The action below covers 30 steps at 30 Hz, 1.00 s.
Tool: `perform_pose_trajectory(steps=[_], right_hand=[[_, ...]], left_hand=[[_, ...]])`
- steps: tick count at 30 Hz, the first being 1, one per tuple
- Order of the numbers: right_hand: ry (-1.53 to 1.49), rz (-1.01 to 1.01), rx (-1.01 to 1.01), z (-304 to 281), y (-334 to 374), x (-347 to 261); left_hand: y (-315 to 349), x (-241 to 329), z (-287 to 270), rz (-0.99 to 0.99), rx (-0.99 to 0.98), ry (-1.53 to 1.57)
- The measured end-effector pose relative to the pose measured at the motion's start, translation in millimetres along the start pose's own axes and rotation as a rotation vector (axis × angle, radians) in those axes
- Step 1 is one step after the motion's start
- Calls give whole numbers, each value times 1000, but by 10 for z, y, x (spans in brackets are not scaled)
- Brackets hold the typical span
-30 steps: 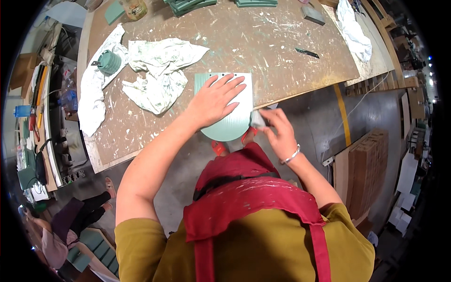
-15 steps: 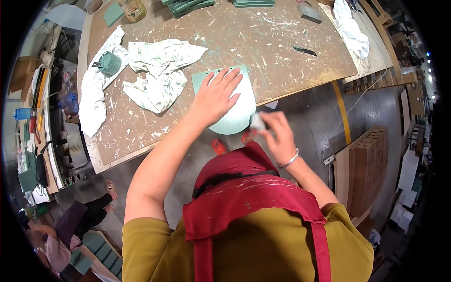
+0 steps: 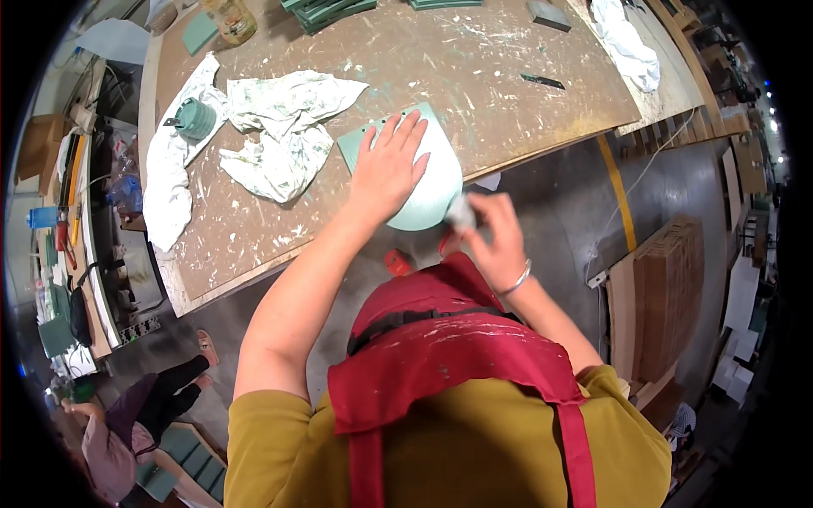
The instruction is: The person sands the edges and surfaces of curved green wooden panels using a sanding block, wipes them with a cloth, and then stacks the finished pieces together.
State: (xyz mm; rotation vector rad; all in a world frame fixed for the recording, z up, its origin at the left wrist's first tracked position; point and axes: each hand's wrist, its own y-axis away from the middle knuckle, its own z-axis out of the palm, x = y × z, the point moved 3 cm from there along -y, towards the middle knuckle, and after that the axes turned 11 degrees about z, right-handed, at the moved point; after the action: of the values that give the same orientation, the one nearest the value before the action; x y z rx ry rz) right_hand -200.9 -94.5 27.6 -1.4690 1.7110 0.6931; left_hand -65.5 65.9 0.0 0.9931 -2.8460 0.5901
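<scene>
Scuffed, paint-flecked brown table (image 3: 440, 59) above grey floor (image 3: 559, 212). Note position of panel (image 3: 423, 203): light green, straight edge at far side on table, rounded end projecting past near table edge without support.

Left hand (image 3: 383, 173): opened flat, fingers slightly spread, laid across upper face of panel; no grasp around anything. Right hand (image 3: 498, 241): nearly closed, with small pale block (image 3: 461, 212) pinched between thumb and fingers, at right side of rounded end. Blur present; cannot confirm contact between block and rim.

Possible faults, with likely causes:

1. Tipping or swivelling of panel. Expect from downward force on the overhang, or from too little pressure under left palm. Apply palm weight over the supported part.
2. Gouged or uneven rim. Likely from a tilted block or a sudden change of pressure along the curve. Hold block at a constant angle.
3. Marked upper face. Possible from block riding up over the rim.
4. Dropped block. Likely from a loose pinch beyond the table edge; possible landing point on floor near red sandals (image 3: 398, 261).
5. Snagging. Possible against patterned cloth (image 3: 284, 144), just beside left corner of panel, during any turn leftward. Treat dark tool (image 3: 542, 81), well apart to the right, as low risk.
</scene>
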Motion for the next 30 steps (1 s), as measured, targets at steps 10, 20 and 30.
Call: perform_pose_trajectory(steps=[10,20,30], right_hand=[[14,-201,-204,401,308,-208],[27,-174,-260,352,280,-176],[-11,24,-71,-564,-410,156]], left_hand=[[-12,9,60,-190,45,-37],[-47,40,24,-239,40,29],[-50,-104,-120,333,-139,111]])
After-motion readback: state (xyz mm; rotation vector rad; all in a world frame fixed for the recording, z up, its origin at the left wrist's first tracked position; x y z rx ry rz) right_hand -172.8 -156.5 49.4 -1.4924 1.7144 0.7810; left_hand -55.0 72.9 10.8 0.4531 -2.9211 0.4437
